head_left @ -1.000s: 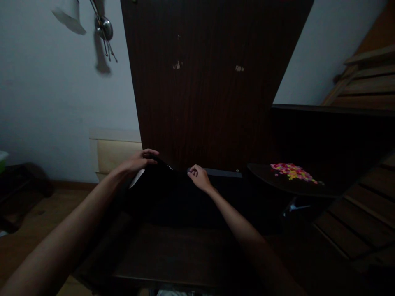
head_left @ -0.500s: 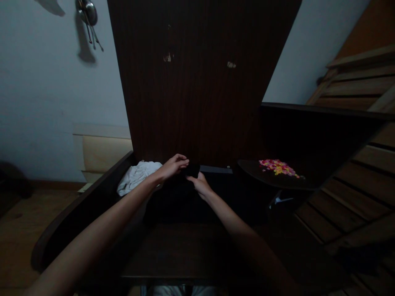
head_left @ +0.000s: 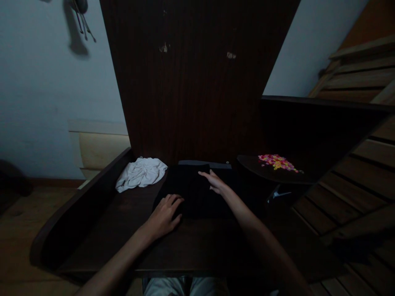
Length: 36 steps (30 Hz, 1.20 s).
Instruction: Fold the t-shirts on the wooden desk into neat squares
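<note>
A dark black cloth (head_left: 188, 185), perhaps a garment, lies spread on the brown wooden desk (head_left: 191, 246). My left hand (head_left: 165, 213) rests on its near left corner, palm down with the fingers apart and slightly curled. Farther back, my right hand (head_left: 215, 182) touches the cloth near its far edge, fingers stretched out and apart. Behind the cloth a strip of grey material (head_left: 191, 163) shows; whether it belongs to the cloth I cannot tell. A crumpled white cloth (head_left: 142, 173) lies left of the black one.
Small pink and yellow pieces (head_left: 277, 162) are heaped on a raised side shelf (head_left: 256, 166) at the right. A tall dark panel (head_left: 191, 90) closes the back. A low curved side board (head_left: 77, 209) bounds the left; wooden slats (head_left: 348, 197) stand at the right.
My left hand has come down and toward me from the far edge to the near left corner. My right hand has shifted slightly right and its fingers opened. The black cloth lies flatter.
</note>
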Motion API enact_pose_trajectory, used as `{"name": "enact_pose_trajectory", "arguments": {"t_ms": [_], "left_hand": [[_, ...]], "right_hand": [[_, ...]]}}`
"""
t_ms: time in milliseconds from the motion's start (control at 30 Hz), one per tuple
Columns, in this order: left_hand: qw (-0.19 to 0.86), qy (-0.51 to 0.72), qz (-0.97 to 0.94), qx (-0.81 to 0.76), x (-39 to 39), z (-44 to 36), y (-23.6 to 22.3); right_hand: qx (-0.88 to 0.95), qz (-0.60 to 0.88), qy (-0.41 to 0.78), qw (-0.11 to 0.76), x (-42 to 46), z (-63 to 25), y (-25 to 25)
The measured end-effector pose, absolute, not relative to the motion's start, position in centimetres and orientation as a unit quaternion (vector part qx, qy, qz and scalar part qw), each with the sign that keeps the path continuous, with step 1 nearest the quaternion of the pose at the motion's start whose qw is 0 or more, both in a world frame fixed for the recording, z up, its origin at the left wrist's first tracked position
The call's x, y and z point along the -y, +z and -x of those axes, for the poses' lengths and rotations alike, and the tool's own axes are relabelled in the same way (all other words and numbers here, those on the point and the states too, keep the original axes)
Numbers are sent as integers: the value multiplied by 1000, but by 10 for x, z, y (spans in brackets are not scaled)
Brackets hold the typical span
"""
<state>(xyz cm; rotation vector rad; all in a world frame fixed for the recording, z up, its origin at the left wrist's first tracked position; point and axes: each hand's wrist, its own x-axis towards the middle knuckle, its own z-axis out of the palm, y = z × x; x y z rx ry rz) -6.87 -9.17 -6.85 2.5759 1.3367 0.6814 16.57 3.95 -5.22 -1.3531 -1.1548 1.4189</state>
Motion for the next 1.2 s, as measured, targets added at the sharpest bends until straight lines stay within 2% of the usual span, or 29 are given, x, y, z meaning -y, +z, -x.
{"name": "enact_pose_trajectory", "arguments": {"t_ms": [167, 400, 600, 733, 900, 1033, 1200], "left_hand": [[20, 236, -866, -441, 95, 46, -68], [71, 243, -826, -503, 99, 12, -70], [127, 330, -731, -584, 108, 12, -62], [100, 273, -734, -614, 120, 17, -50], [60, 223, -720, -654, 127, 12, -43], [49, 265, -673, -689, 124, 8, -52], [114, 338, -646, -675, 122, 7, -73]], "right_hand": [[512, 550, 517, 411, -45, -169, -52], [495, 551, 522, 422, -47, -167, -47], [494, 553, 520, 425, -50, -167, -50], [506, 559, 510, 415, -55, -168, -56], [521, 572, 448, 448, -59, -172, -62], [563, 565, 394, 457, -59, -179, -66], [555, 541, 452, 441, -60, -184, -67]]}}
